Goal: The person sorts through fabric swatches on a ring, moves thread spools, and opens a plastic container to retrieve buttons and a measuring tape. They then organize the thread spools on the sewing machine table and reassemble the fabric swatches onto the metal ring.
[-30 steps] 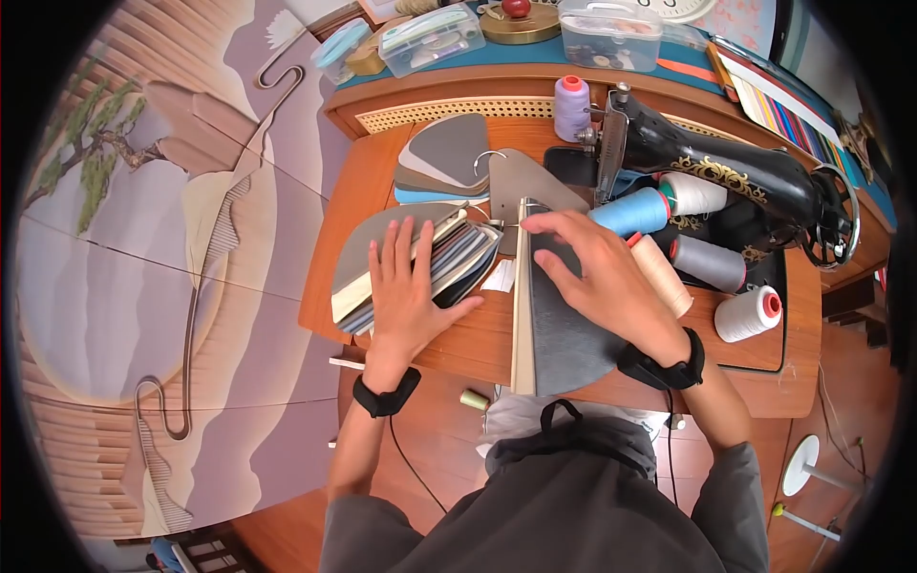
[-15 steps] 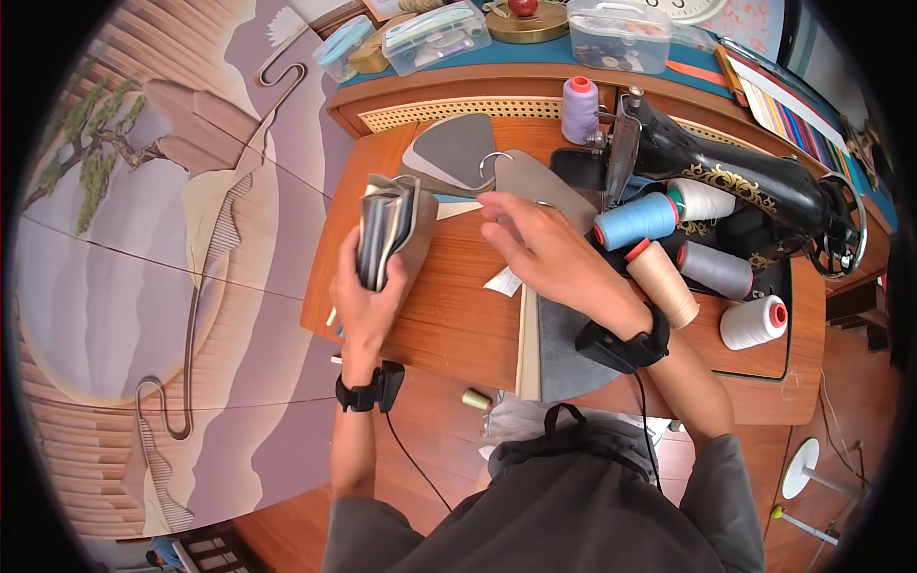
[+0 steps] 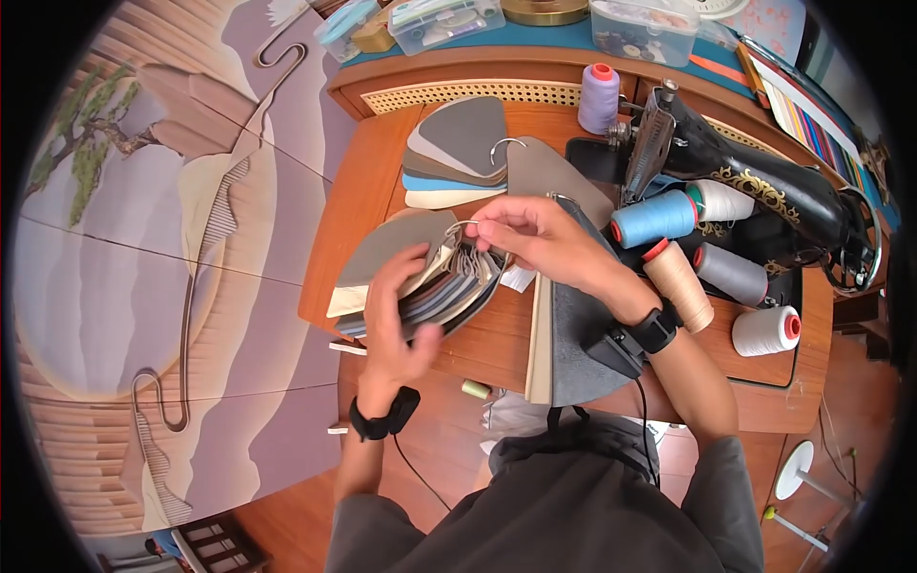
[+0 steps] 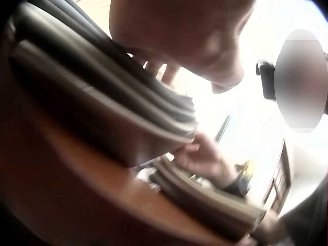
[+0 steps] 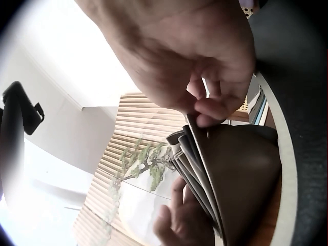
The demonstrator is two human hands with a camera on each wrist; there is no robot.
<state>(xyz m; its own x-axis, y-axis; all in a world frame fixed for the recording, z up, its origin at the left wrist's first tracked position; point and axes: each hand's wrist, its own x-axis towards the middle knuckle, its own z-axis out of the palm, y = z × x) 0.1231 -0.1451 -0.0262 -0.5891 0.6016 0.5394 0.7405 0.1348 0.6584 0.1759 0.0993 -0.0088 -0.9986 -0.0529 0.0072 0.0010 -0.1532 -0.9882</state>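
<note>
A ring-bound bundle of leather-like swatches (image 3: 449,296) lies fanned at the table's left front, a grey one on top. My right hand (image 3: 549,244) pinches the bundle's metal ring (image 3: 465,225) between thumb and fingertips. Over the swatches' left side is my left hand (image 3: 390,315), its fingers loosely bent on them and its thumb blurred, held away from the edges. In the left wrist view the stacked swatch edges (image 4: 102,87) pass below that hand. A second bundle, black on top (image 3: 583,334), lies under my right forearm.
Behind lies another fanned swatch set (image 3: 458,143) with a ring, beside a taupe swatch (image 3: 549,177). To the right stand a black sewing machine (image 3: 745,162) and several thread spools, including a blue one (image 3: 659,220) and a beige one (image 3: 680,286). Plastic boxes (image 3: 444,27) line the back shelf.
My left hand lifted the bundle upright, then it came back down fanned on the table. My right hand moved left from above the black-topped bundle and took hold of the ring.
</note>
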